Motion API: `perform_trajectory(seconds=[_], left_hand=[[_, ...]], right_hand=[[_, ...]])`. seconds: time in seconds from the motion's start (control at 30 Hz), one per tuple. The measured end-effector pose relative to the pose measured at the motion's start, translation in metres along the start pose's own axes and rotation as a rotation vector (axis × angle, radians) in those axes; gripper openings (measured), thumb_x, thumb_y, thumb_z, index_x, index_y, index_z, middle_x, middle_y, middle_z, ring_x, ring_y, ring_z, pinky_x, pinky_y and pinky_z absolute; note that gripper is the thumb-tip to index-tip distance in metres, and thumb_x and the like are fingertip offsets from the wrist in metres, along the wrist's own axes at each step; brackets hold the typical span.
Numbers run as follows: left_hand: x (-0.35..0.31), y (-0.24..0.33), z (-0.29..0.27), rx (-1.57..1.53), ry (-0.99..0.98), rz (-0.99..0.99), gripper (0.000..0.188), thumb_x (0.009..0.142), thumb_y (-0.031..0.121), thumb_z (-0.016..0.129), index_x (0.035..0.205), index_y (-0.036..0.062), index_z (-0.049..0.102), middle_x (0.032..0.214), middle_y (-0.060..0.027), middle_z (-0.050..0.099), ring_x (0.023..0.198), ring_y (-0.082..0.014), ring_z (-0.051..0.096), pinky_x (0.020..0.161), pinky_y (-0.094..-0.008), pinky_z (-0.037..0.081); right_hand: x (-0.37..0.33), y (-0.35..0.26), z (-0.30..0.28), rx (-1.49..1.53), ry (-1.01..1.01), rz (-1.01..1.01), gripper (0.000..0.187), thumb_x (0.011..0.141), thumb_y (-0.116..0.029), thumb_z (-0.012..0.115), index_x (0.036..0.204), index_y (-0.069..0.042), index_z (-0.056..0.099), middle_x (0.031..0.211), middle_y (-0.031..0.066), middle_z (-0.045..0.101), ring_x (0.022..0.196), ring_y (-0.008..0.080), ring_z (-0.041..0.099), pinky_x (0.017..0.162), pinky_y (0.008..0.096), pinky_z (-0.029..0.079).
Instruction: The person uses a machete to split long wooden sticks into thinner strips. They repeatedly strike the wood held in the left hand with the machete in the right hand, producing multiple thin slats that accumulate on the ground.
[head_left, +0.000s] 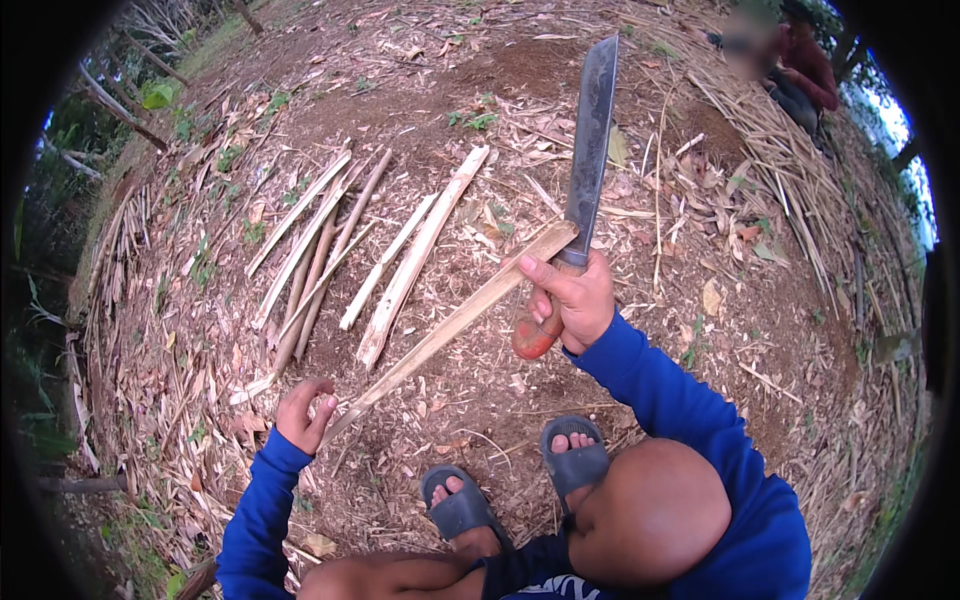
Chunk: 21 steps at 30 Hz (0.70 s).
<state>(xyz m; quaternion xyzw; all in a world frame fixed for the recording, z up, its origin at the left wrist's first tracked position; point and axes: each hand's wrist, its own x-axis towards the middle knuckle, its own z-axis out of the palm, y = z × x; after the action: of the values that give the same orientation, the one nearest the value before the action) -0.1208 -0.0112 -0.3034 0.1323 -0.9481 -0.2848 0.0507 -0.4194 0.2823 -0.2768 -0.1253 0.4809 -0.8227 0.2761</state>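
My right hand (572, 298) grips a large knife (590, 150) by its reddish handle, the long dark blade pointing up and away from me. Its blade base meets the far end of a long split bamboo strip (450, 325). My left hand (305, 412) pinches the near end of that strip low by the ground. The strip runs diagonally from lower left to upper right between my hands. Both my sleeves are blue.
Several split bamboo strips (320, 245) lie on the bare earth ahead, with two wider ones (415, 255) beside them. My feet in grey sandals (575, 462) rest below. Another person (795, 70) in red sits at the upper right among dry stalks and shavings.
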Motion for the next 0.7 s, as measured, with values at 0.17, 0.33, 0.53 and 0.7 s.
perform_trajectory(seconds=[0.17,0.33,0.53,0.7], left_hand=[[0.111,0.115,-0.028,-0.241,-0.248,0.146,0.036,0.099,0.026,0.056,0.123,-0.0008,0.055,0.104,-0.0121,0.065,0.093,-0.0215,0.064,0.085,-0.0352,0.051],[0.167,0.191,0.007,-0.727,-0.529,0.014,0.049,0.103,0.035,0.052,0.138,0.0017,0.047,0.102,-0.0106,0.065,0.080,-0.0165,0.064,0.072,-0.0314,0.053],[0.158,0.209,0.031,-0.268,-0.106,0.235,0.035,0.104,0.017,0.049,0.136,0.0017,0.051,0.077,-0.0182,0.067,0.060,-0.0222,0.067,0.057,-0.0342,0.052],[0.138,0.184,0.016,0.132,-0.054,0.204,0.015,0.102,0.016,0.051,0.105,0.0023,0.058,0.059,-0.0166,0.056,0.053,-0.0309,0.063,0.054,-0.0422,0.048]], right_hand=[[-0.010,-0.004,0.016,0.031,-0.099,0.008,0.014,0.088,-0.011,0.075,0.090,0.001,0.067,0.080,0.0089,0.071,0.048,0.0062,0.052,0.043,0.0225,0.043],[-0.013,-0.002,0.016,-0.022,-0.151,-0.020,0.018,0.089,-0.013,0.075,0.094,0.002,0.067,0.069,0.0030,0.065,0.048,0.0055,0.053,0.042,0.0221,0.043],[-0.011,-0.004,0.000,-0.333,-0.059,-0.040,0.023,0.090,-0.017,0.075,0.095,0.001,0.061,0.068,0.0020,0.063,0.050,0.0061,0.055,0.045,0.0215,0.044],[-0.018,0.009,-0.024,-0.657,-0.029,-0.116,0.027,0.090,-0.017,0.072,0.101,-0.002,0.052,0.066,0.0023,0.061,0.053,0.0070,0.055,0.051,0.0251,0.043]])
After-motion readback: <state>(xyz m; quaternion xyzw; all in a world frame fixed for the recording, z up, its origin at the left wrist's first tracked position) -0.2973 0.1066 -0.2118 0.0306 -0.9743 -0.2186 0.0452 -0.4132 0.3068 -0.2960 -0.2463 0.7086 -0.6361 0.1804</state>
